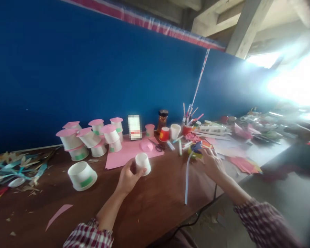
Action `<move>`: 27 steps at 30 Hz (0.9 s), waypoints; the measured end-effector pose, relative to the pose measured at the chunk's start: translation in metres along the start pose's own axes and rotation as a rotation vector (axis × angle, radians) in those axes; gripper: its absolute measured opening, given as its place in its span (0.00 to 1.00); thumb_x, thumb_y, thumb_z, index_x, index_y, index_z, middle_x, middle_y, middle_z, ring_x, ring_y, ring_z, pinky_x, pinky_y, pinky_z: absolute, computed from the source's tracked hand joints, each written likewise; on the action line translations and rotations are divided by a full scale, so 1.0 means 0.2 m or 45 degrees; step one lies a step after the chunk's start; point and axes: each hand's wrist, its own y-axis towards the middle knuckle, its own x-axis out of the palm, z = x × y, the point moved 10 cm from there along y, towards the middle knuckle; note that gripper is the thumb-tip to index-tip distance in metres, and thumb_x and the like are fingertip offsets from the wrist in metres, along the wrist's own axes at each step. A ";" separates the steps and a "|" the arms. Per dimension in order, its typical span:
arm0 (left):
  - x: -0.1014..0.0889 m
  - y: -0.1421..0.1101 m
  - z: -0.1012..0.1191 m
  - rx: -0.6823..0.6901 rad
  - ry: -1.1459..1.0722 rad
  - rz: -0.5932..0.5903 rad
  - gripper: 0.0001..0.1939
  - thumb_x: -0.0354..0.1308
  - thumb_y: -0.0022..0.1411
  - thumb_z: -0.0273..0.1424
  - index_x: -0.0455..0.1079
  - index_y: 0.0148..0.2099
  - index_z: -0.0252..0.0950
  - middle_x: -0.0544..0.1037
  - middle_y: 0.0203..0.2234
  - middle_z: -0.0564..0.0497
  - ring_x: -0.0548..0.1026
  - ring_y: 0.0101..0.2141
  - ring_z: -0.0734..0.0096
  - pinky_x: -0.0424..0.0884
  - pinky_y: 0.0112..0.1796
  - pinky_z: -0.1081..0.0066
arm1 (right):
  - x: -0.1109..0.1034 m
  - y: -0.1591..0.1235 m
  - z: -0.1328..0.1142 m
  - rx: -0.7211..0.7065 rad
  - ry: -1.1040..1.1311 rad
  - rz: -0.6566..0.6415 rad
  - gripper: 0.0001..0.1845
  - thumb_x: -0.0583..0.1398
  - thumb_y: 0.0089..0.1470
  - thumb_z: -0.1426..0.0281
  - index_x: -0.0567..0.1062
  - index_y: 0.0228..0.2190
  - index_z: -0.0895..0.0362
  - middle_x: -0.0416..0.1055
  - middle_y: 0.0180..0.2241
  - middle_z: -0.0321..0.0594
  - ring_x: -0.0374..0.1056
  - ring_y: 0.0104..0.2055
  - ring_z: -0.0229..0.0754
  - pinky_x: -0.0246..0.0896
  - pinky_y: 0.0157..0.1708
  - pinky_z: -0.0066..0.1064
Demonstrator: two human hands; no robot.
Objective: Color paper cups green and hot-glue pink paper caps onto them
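Observation:
My left hand (129,175) grips a small white paper cup (142,162) a little above the brown table, thumb in front and fingers behind it. My right hand (212,160) is closed around a blue glue gun (197,146), partly hidden by the fingers. A long pale glue stick (187,182) sticks out of it toward me. To the left of my left hand stands a larger white paper cup (82,175) with a green patch. Behind it are stacked paper cups (77,139) with pink paper tops.
Pink paper sheets (121,158) lie at the back with a pink paper disc (146,145) and scissors (159,147). A jar (162,120), a red cup (164,134) and a pen holder (187,129) stand behind. Paper scraps (15,175) cover the left end.

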 end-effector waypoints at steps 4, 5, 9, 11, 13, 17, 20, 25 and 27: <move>0.01 -0.01 0.03 0.031 0.015 -0.021 0.24 0.64 0.46 0.38 0.67 0.46 0.36 0.76 0.38 0.48 0.74 0.39 0.61 0.69 0.43 0.61 | 0.09 0.03 0.11 0.040 -0.125 -0.001 0.16 0.56 0.51 0.67 0.68 0.43 0.58 0.67 0.41 0.49 0.62 0.43 0.53 0.58 0.36 0.39; 0.01 -0.01 0.03 0.035 0.023 -0.030 0.24 0.64 0.46 0.38 0.67 0.46 0.36 0.76 0.38 0.48 0.74 0.39 0.61 0.69 0.43 0.61 | 0.12 0.04 0.13 0.039 -0.143 -0.020 0.16 0.56 0.51 0.66 0.68 0.42 0.58 0.67 0.40 0.49 0.62 0.42 0.52 0.57 0.35 0.38; 0.02 -0.01 0.00 0.028 0.042 -0.054 0.27 0.64 0.46 0.38 0.65 0.49 0.36 0.74 0.44 0.44 0.72 0.44 0.58 0.67 0.46 0.59 | 0.19 0.05 0.18 0.085 -0.211 -0.092 0.15 0.56 0.52 0.65 0.68 0.41 0.57 0.67 0.39 0.49 0.64 0.40 0.51 0.56 0.30 0.35; 0.02 -0.01 -0.02 0.031 0.064 -0.053 0.28 0.63 0.47 0.37 0.64 0.51 0.35 0.73 0.46 0.43 0.71 0.46 0.57 0.66 0.47 0.58 | 0.20 0.05 0.19 0.105 -0.206 -0.125 0.15 0.56 0.52 0.66 0.67 0.41 0.58 0.67 0.39 0.49 0.64 0.39 0.52 0.55 0.29 0.34; 0.03 -0.02 -0.01 0.053 0.098 -0.053 0.29 0.63 0.47 0.37 0.63 0.52 0.36 0.72 0.46 0.42 0.71 0.47 0.57 0.65 0.48 0.58 | 0.20 0.05 0.20 0.118 -0.157 -0.148 0.13 0.54 0.53 0.68 0.67 0.41 0.59 0.67 0.37 0.50 0.65 0.36 0.51 0.55 0.28 0.34; 0.03 -0.03 0.01 0.096 0.161 -0.034 0.33 0.65 0.44 0.37 0.61 0.52 0.38 0.71 0.46 0.43 0.70 0.47 0.56 0.65 0.48 0.58 | 0.20 0.04 0.22 0.119 -0.068 -0.148 0.11 0.50 0.55 0.71 0.67 0.39 0.59 0.67 0.32 0.49 0.66 0.32 0.49 0.54 0.27 0.35; 0.01 -0.03 0.00 0.066 0.188 0.004 0.34 0.67 0.41 0.36 0.60 0.51 0.39 0.72 0.44 0.46 0.71 0.45 0.57 0.66 0.45 0.59 | 0.18 0.04 0.24 0.113 -0.009 -0.081 0.10 0.49 0.56 0.70 0.67 0.39 0.58 0.67 0.32 0.48 0.65 0.33 0.49 0.54 0.28 0.35; 0.02 -0.02 -0.02 0.042 0.208 0.001 0.27 0.66 0.42 0.37 0.63 0.46 0.38 0.74 0.39 0.48 0.73 0.39 0.59 0.68 0.40 0.61 | 0.07 0.03 0.27 0.173 0.119 0.102 0.15 0.50 0.55 0.67 0.65 0.44 0.59 0.67 0.37 0.51 0.66 0.37 0.52 0.59 0.31 0.37; 0.02 -0.02 0.00 0.095 0.206 -0.009 0.26 0.65 0.44 0.36 0.64 0.46 0.38 0.74 0.40 0.47 0.73 0.40 0.60 0.68 0.41 0.61 | 0.02 0.02 0.22 0.141 0.254 0.155 0.18 0.51 0.55 0.66 0.65 0.46 0.58 0.68 0.40 0.51 0.66 0.40 0.52 0.61 0.34 0.38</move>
